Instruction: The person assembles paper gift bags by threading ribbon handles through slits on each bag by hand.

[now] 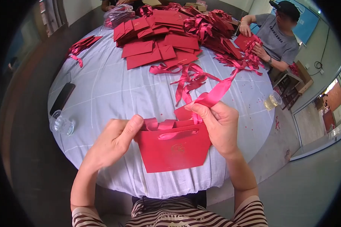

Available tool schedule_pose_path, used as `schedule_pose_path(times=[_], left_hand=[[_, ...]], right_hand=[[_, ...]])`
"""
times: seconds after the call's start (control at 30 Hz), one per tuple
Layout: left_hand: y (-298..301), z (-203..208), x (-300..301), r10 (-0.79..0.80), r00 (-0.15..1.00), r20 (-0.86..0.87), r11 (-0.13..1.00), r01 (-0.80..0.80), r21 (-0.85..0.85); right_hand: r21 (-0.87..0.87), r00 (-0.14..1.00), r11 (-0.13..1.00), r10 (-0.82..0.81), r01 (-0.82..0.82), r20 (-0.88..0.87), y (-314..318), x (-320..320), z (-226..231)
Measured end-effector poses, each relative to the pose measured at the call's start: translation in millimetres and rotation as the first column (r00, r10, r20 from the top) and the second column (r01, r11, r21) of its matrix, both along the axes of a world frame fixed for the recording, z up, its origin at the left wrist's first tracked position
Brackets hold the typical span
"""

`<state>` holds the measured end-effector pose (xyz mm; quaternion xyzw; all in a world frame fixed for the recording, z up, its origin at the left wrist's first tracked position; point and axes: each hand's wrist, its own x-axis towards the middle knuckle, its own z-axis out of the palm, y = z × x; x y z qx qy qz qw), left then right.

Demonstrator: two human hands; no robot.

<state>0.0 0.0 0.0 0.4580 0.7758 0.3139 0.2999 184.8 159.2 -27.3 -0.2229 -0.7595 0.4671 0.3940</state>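
Observation:
In front of me, over the near edge of the table, is a small red paper gift bag (pixel 174 153) with a gold mark on its front. My left hand (pixel 115 138) grips the bag's upper left corner, thumb on top. A pink-red satin ribbon (pixel 218 92) is pinched between the thumb and fingers of my right hand (pixel 218 123), at the bag's upper right corner. Part of the ribbon lies threaded across the bag's front below the rim, and loops show inside the opening. The ribbon's other end trails toward the far right of the table.
A large heap of red bags (pixel 151 49) and loose ribbons (pixel 189 77) covers the table's far middle. A phone (pixel 62 98) and clear cup (pixel 61 123) stand at left, another cup (pixel 272 101) at right. A co-worker (pixel 280 38) handles a red bag at the far right.

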Motion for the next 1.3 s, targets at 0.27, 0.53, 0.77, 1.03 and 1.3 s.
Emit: schedule_pose_path(times=[0.27, 0.53, 0.77, 1.03, 1.3], left_hand=[[22.9, -22.6, 2.0, -0.27, 0.646, 0.714, 0.961, 0.14, 0.237], [37.2, -25.3, -5.0, -0.347, 0.576, 0.74, 0.916, 0.039, 0.399], [42.5, -23.0, -10.9, -0.295, 0.567, 0.769, 0.901, -0.102, 0.421], [60.5, -62.8, -12.8, -0.218, 0.357, 0.908, 0.907, -0.27, 0.323], [72.7, -103.5, -20.5, 0.044, 0.155, 0.987, 0.823, -0.566, 0.052]], right_hand=[[0.139, 0.998, 0.988, 0.067, -0.068, 0.013, -2.5, -7.3, -9.4], [0.172, 0.997, 0.983, 0.059, -0.067, 0.055, 5.5, -12.1, -23.9], [0.248, 0.989, 0.965, 0.057, -0.09, 0.137, 2.8, -16.9, -40.2], [0.272, 0.988, 0.96, 0.022, -0.063, 0.15, -1.2, -31.0, -68.2], [0.339, 0.974, 0.939, -0.12, 0.049, 0.192, -1.7, -38.5, -79.7]])
